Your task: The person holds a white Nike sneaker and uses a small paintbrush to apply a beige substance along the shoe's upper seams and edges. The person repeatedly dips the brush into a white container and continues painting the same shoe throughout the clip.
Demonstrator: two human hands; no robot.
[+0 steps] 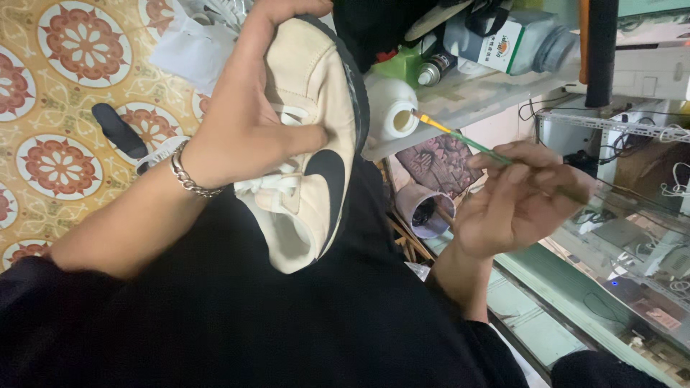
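Cream sneaker (316,144), left hand (244,122), brush (467,140)

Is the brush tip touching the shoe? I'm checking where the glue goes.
No: the brush in the right hand points its tip into the white bottle, apart from the shoe.

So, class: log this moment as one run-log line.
left hand: holds shoe | right hand: holds brush | brush tip: at white bottle mouth

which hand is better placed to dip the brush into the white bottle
Right. The right hand already holds the thin paintbrush, its tip at the open mouth of the white bottle. The left hand is occupied gripping the cream sneaker.
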